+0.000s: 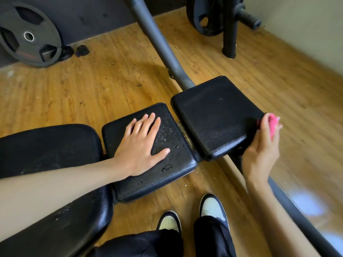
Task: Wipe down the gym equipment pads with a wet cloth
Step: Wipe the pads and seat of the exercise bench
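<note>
Three black padded sections of a gym bench lie in a row. My left hand rests flat, fingers straight, on the middle pad, which carries water droplets. The far pad sits to its right, dull and dry-looking. My right hand grips a pink cloth and holds it against the right edge of the far pad. The large back pad lies at the left, partly under my left forearm, with droplets on it.
A grey metal frame tube runs up from the far pad. A black weight plate leans on the wall at the top left. A plate rack post stands at the top right. My shoes stand on the wooden floor below the pads.
</note>
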{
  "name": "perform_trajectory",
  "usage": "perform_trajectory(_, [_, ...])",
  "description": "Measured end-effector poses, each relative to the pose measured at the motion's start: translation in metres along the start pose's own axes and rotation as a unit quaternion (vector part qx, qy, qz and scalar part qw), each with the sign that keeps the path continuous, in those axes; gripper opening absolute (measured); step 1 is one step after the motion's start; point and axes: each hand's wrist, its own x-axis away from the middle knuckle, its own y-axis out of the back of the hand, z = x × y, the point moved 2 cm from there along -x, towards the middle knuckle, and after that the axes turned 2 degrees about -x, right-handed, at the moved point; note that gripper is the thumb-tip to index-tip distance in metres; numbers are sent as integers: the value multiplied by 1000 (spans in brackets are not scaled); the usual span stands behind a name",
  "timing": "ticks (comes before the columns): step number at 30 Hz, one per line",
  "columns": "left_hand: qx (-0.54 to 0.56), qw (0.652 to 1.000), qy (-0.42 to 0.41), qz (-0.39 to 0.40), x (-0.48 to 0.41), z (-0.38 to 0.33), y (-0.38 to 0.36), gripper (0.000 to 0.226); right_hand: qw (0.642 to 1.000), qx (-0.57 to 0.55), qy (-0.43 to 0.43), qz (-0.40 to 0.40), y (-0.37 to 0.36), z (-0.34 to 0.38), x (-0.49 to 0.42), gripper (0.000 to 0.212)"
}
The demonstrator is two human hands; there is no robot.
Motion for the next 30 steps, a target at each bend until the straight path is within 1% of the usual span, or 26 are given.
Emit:
perform_trajectory(1, [-1,1000,0,3,0,0,0,96,1000,7,0,8,2,-2,-19,52])
perform_trajectory(2, [-2,1000,-1,6,-1,0,1,96,998,31,31,35,3,0,-36,47])
perform_trajectory(4, [-6,1000,0,7,-1,0,1,95,983,106,108,105,4,2,-65,41])
perform_trajectory(5, [-7,1000,0,6,0,0,1,95,973,133,124,141,5,6,-78,40])
perform_trajectory(6, [-8,1000,-1,6,-1,0,1,95,967,144,119,175,7,9,-91,41])
perform_trajectory(8, [-13,1000,0,10,-1,0,1,95,960,136,52,239,8,18,-115,43])
perform_trajectory(10, [-16,1000,1,15,-1,0,1,95,950,123,-10,288,5,22,-134,38])
perform_trajectory(11, [-16,1000,0,17,-1,-1,1,95,942,135,-14,306,2,24,-140,36])
perform_trajectory(14, [-20,1000,2,22,-1,-1,1,95,927,158,6,342,-17,32,-154,37])
perform_trajectory(16, [-21,999,5,23,0,-2,2,95,918,153,5,366,-36,40,-167,45])
perform_trajectory(19, [-22,999,2,26,-1,-2,1,94,910,161,-12,382,-62,47,-183,62])
perform_trajectory(21, [-25,999,4,25,-1,-2,1,95,912,141,-24,385,-71,45,-189,61])
perform_trajectory(25, [-32,999,1,31,-2,0,1,95,915,85,-34,394,-59,23,-183,50])
perform_trajectory(26, [-32,999,0,28,-2,0,1,94,915,81,-31,394,-50,15,-179,53])
perform_trajectory(28, [-32,999,-2,27,-2,-1,1,93,917,66,-30,393,-30,-3,-172,68])
perform_trajectory(29, [-33,999,-1,28,-2,-1,1,93,918,61,-27,392,-17,-6,-165,69])
perform_trajectory(30, [-34,999,0,28,-2,-1,1,93,921,54,-31,385,-4,-6,-157,60])
